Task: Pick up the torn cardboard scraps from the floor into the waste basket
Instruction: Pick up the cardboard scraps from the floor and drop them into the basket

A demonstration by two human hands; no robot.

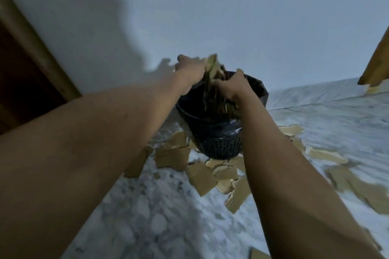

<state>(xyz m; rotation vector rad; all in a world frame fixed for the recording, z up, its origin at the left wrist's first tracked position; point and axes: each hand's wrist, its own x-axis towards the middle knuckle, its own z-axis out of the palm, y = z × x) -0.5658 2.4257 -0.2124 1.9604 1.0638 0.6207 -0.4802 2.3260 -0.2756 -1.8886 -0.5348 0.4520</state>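
Note:
A dark mesh waste basket [219,143] lined with a black bag stands on the marble floor against the wall. Both my hands are over its mouth with a blurred bunch of brown cardboard scraps [214,82] between them. My left hand [190,71] grips the bunch from the left, my right hand [233,85] from the right. Some pieces stream down into the basket. Several torn cardboard scraps [200,174] lie on the floor around the basket's base, more scraps [345,178] to the right.
A dark wooden door frame [31,52] runs along the left. A pale wall [231,17] is right behind the basket. A wooden edge [376,65] shows at the upper right. The marble floor [157,216] stretches toward me.

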